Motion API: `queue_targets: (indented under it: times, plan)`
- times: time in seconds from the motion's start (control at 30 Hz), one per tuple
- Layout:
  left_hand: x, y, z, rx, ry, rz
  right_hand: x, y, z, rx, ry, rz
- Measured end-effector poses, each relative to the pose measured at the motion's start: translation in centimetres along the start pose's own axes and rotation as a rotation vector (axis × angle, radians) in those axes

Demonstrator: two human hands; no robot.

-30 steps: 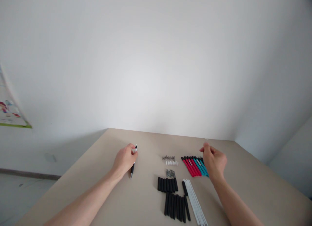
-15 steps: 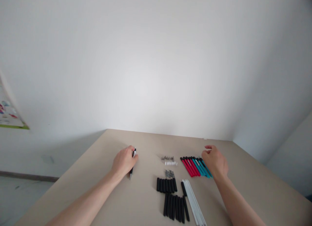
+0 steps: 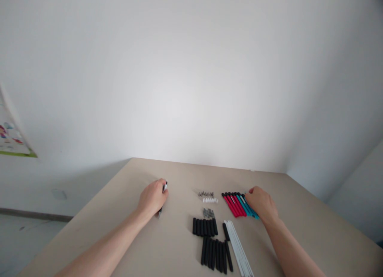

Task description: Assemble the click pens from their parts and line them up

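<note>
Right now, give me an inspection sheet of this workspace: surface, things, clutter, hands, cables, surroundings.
Surface: beige table.
Things: pen, red barrels, teal barrels, white rods, black tubes, small white pieces, small metal parts.
Clutter: perhaps the white scrap at the far edge.
Hands: left hand holds the pen; right hand is at the teal barrels, grip unclear.
Cables: nothing seen.
Surroundings: pale walls, poster at left.

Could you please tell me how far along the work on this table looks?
Sorting looks done: the red pieces, teal pieces, black tubes and white rods lie grouped. The left hand holds a pen that looks largely assembled; the right hand is at the teal pieces. Those loose groups appear left.
</note>
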State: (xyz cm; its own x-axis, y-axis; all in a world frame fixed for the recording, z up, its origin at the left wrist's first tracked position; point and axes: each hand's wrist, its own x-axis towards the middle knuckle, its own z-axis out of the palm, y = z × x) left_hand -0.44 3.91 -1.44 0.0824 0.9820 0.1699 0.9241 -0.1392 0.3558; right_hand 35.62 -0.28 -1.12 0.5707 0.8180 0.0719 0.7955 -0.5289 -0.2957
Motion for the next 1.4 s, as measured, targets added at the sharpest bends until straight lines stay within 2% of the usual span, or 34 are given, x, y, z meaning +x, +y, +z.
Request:
queue_targets:
  times: [0.37, 0.57, 0.7, 0.8, 0.9, 0.97, 1.03, 1.1, 1.2, 1.3, 1.4]
  plan:
    - [0.0, -0.1, 0.1, -0.006, -0.002, 0.017, 0.4, 0.3, 0.6, -0.025, 0.000, -0.023]
    - [-0.1, 0.0, -0.1, -0.029, -0.012, 0.004, -0.1, 0.1, 0.5, -0.025, 0.077, -0.004]
    - [-0.1, 0.2, -0.2, -0.121, 0.108, 0.006, -0.7, -0.8, -0.6, 0.029, 0.164, -0.044]
    - [-0.4, 0.7, -0.4, -0.301, 0.227, 0.156, -1.8, -2.5, -1.3, 0.127, 0.232, -0.197]
    - [-1.4, 1.6, -0.6, -0.445, 0.192, 0.414, -4.2, -4.9, -1.4, 0.265, 0.219, -0.470]
    - [-2.3, 2.2, -0.8, -0.484, 0.108, 0.585, -6.6, -6.6, -1.1, 0.520, 0.117, -0.790]
    - [-3.2, 2.8, -1.0, -0.506, 0.017, 0.703, -8.8, -7.9, -0.8, 0.654, -0.048, -0.936]
    - [-3.8, 3.3, -1.1, -0.518, -0.051, 0.779, -10.5, -8.9, -0.5, 0.733, -0.160, -0.989]
    - [-4.1, 3.5, -1.0, -0.528, -0.049, 0.828, -11.5, -9.4, -0.2, 0.783, -0.242, -0.981]
    - [-4.0, 3.5, -0.8, -0.565, 0.003, 0.830, -11.3, -9.0, -0.3, 0.782, -0.252, -0.994]
    - [-3.8, 3.3, -0.5, -0.606, 0.065, 0.721, -10.7, -8.3, -0.6, 0.719, -0.194, -1.042]
